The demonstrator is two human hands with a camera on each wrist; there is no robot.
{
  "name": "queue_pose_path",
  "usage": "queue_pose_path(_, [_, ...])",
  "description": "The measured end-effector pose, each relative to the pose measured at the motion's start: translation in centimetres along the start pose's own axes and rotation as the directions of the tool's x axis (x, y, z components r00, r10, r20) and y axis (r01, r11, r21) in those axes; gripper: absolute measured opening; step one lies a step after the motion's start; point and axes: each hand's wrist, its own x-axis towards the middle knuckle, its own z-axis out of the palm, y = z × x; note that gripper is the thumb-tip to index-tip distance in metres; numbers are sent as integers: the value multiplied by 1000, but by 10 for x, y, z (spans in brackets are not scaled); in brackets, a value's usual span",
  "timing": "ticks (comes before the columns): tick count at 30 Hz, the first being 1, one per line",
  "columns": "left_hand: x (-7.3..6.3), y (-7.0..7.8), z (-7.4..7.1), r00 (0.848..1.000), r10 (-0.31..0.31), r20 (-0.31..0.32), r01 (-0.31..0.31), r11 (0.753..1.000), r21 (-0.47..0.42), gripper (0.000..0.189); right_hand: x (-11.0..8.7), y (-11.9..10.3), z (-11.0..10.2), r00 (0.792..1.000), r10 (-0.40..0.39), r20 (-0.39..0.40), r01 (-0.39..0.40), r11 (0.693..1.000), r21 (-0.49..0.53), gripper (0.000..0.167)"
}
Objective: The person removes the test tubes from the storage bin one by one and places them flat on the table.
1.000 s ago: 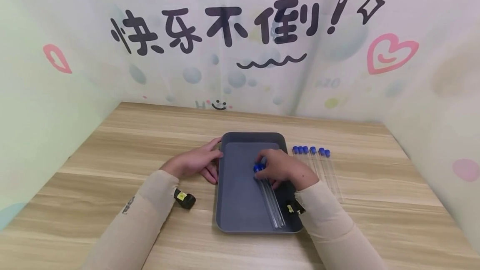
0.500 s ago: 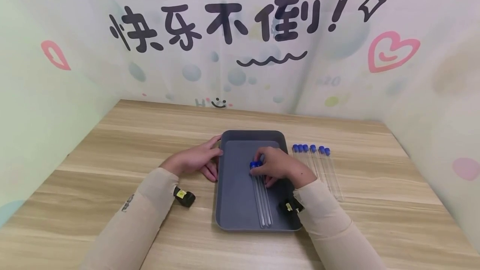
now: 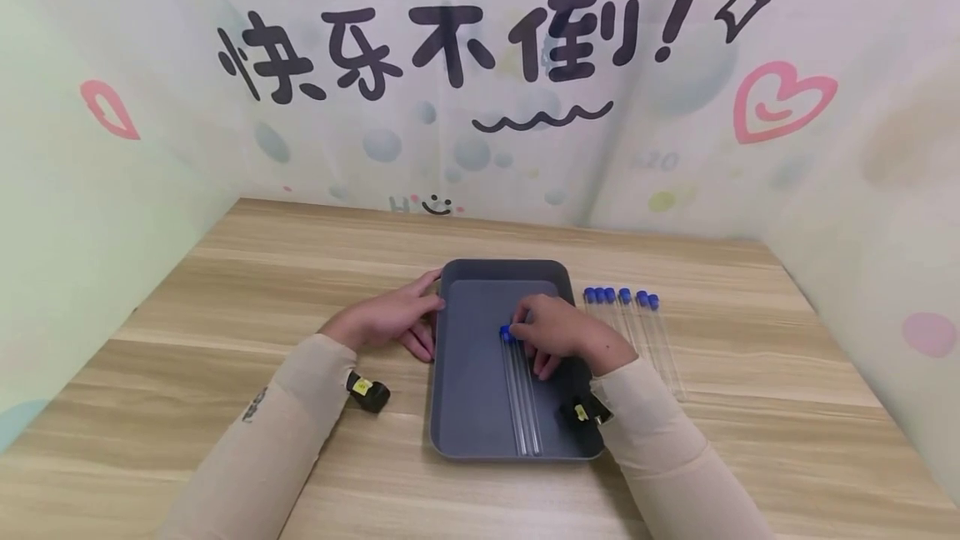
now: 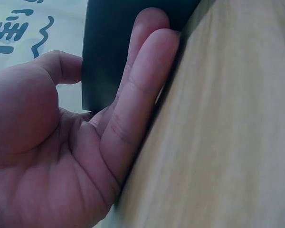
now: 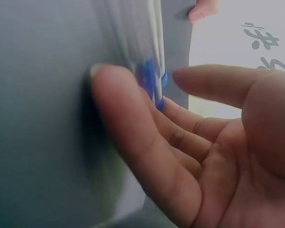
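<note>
A dark grey tray [image 3: 468, 390] lies on the table. Inside it are several clear test tubes [image 3: 522, 402] with blue caps, side by side, caps toward the far end. My right hand [image 3: 557, 328] is at their capped ends, fingers relaxed. In the right wrist view the thumb stands a little apart from the blue caps [image 5: 149, 78], and other fingers lie close behind them. My left hand [image 3: 384, 323] rests against the tray's left side. Its straight fingers [image 4: 141, 85] lie along the outer wall in the left wrist view, and its thumb touches the rim.
To the right of the tray, several more blue-capped test tubes [image 3: 641, 336] lie in a row on the wooden table [image 3: 750, 373]; the right forearm partly hides them. A printed curtain [image 3: 525, 173] hangs behind the table.
The tubes in the tray have swung left at their near ends and now lie nearly straight. My right hand has let go of their caps. My left hand has stayed in place.
</note>
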Motion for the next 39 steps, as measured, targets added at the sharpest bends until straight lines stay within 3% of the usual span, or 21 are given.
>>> queue_pose_path(12, [1, 2, 1, 1000, -13, -8, 13, 1000, 1, 64, -4, 2, -5, 998, -37, 46, 32, 994, 105, 16])
queue_pose_path(19, [0, 1, 1, 1000, -11, -3, 11, 1000, 1, 64, -8, 1, -7, 983, -77, 164, 57, 991, 121, 40])
queue_pose_path(24, [0, -1, 2, 1000, -12, -9, 12, 1000, 1, 65, -8, 4, -5, 976, -90, 201, 67, 991, 115, 50])
queue_pose_path(39, [0, 0, 0, 1000, -7, -3, 7, 1000, 5, 65, -11, 0, -9, 975, -113, 192, 92, 989, 116, 53])
